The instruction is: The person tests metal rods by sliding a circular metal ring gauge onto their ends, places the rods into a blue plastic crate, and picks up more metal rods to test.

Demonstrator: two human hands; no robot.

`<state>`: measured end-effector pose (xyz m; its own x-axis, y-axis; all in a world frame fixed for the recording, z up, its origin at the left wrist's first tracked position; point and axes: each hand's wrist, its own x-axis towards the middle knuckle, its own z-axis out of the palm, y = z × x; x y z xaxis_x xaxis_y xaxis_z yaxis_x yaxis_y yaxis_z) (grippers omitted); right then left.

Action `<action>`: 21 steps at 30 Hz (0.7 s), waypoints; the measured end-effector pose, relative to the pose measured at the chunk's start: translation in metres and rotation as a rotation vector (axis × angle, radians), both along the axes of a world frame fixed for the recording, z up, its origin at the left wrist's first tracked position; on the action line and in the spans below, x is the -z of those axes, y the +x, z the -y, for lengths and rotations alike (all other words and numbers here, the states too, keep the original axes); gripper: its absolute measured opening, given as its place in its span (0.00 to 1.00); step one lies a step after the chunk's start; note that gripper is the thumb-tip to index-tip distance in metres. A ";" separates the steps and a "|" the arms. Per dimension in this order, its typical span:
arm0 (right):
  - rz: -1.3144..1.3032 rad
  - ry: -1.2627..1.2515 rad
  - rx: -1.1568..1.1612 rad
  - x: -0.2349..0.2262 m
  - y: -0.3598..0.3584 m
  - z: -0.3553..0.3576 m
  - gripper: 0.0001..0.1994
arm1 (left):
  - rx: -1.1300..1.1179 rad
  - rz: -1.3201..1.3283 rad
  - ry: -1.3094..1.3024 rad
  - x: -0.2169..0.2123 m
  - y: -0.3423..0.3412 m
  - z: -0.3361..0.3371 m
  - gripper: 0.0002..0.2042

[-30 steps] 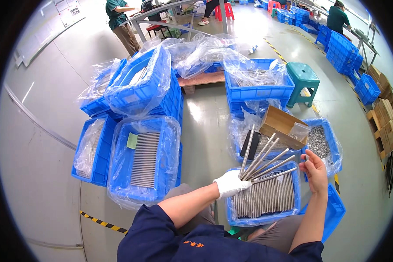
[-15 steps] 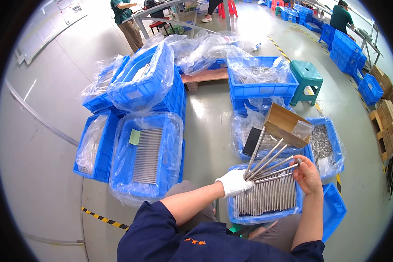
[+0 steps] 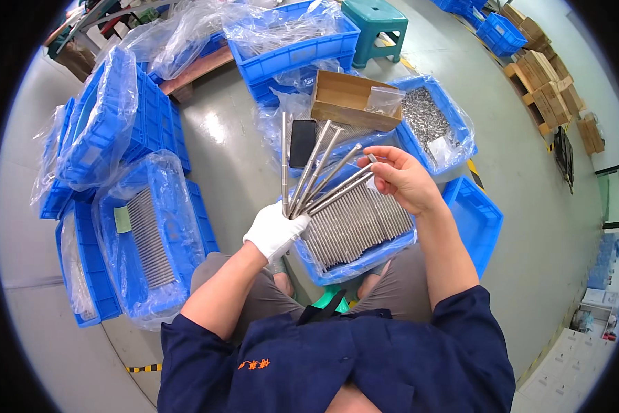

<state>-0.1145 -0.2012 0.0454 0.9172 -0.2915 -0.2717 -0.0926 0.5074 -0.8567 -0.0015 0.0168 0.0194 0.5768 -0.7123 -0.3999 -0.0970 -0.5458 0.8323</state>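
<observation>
My left hand (image 3: pixel 275 229), in a white glove, grips the lower ends of several long metal rods (image 3: pixel 314 173) that fan out upward. My bare right hand (image 3: pixel 403 180) pinches the top end of the rightmost rods. Both hands hover over a blue crate (image 3: pixel 359 261) lined with clear plastic, full of the same rods lying side by side, between my knees.
A cardboard box (image 3: pixel 350 101) and a black phone (image 3: pixel 303 143) lie on a crate beyond. A blue crate of small metal parts (image 3: pixel 430 120) is to the right, an empty blue crate (image 3: pixel 477 219) beside it. Plastic-lined crates with rods (image 3: pixel 147 237) stand at left. A green stool (image 3: pixel 375 17) stands far ahead.
The view has tilted down and closer. My right hand has moved from the rods' side to their top ends; the left hand still holds the fanned bundle.
</observation>
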 end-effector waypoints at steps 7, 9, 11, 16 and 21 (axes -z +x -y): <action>-0.135 -0.016 -0.096 0.012 0.006 -0.043 0.15 | -0.032 -0.024 0.028 -0.005 -0.010 0.002 0.08; -0.144 0.011 -0.060 0.017 0.007 -0.054 0.15 | -0.026 -0.055 0.086 -0.013 -0.010 0.007 0.10; -0.173 -0.003 -0.059 0.017 0.008 -0.052 0.15 | 0.002 -0.156 0.137 -0.023 -0.006 0.008 0.12; -0.113 -0.025 -0.084 0.014 0.009 -0.054 0.13 | -0.067 -0.177 0.022 -0.007 0.000 0.003 0.13; -0.158 -0.142 -0.061 0.003 0.007 -0.047 0.11 | -0.049 -0.108 0.061 0.002 0.007 -0.004 0.13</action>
<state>-0.1077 -0.1539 0.0423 0.8837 -0.2821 -0.3734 -0.2580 0.3719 -0.8917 0.0051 0.0204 0.0171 0.5617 -0.6566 -0.5034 0.0195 -0.5978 0.8014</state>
